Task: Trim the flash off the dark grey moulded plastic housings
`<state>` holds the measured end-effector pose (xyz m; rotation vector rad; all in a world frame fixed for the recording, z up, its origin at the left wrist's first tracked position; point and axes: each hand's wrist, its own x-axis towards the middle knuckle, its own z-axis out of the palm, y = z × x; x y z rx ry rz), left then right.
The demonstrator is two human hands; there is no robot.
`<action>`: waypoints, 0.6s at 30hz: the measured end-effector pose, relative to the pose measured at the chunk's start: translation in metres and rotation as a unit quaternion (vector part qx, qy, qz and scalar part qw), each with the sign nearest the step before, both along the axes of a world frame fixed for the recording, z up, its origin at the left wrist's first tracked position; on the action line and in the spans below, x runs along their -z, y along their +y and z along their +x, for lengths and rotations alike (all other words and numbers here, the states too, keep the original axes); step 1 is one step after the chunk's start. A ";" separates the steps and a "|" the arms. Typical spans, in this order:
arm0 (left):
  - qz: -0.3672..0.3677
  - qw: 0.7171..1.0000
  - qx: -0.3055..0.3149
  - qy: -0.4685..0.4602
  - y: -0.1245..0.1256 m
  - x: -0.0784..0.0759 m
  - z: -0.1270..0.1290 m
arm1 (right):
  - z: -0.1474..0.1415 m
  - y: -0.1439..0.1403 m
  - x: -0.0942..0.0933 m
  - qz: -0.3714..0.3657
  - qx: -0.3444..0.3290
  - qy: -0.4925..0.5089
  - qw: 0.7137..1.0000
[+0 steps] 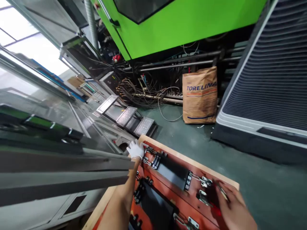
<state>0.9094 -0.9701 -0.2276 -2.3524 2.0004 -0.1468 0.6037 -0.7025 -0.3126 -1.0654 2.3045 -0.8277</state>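
My left hand (135,149), in a white glove, rests at the far corner of the orange-red fixture board (182,198), fingers curled down onto one toggle clamp (149,150); I cannot tell whether they grip it or only press on it. My right hand (233,209) is bare and lies at the near right edge of the same board, fingers loosely bent over one red-handled clamp (208,204), touching it but not visibly closed around it. On the board I count two black panels: one (173,172) between my hands, one (155,207) nearer to me, beside my left forearm. On the green floor beyond stands one brown paper sack (200,95) marked TORELINA, under one bright green machine (177,22).
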 end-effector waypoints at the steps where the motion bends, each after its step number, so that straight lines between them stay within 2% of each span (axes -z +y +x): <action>1: 0.001 1.000 -0.003 -0.001 0.000 -0.001 -0.001 | 0.006 -0.003 -0.008 0.004 -0.002 0.008 1.000; 4: 0.009 1.000 -0.023 -0.007 -0.002 0.002 -0.001 | 0.027 -0.009 -0.026 0.016 -0.006 0.037 0.999; 7: 0.023 0.999 -0.048 -0.012 -0.007 0.009 0.001 | 0.040 -0.008 -0.028 0.011 -0.017 0.064 0.998; 11: 0.049 0.996 -0.072 0.002 -0.012 0.015 0.007 | 0.030 0.001 -0.012 -0.018 -0.039 0.077 0.996; 14: 0.062 0.994 -0.087 0.015 -0.015 0.017 0.011 | 0.014 0.011 0.007 -0.009 -0.029 0.093 0.995; 18: 0.022 0.996 -0.081 0.005 -0.012 0.012 0.007 | 0.002 0.014 0.023 0.025 -0.041 0.109 0.993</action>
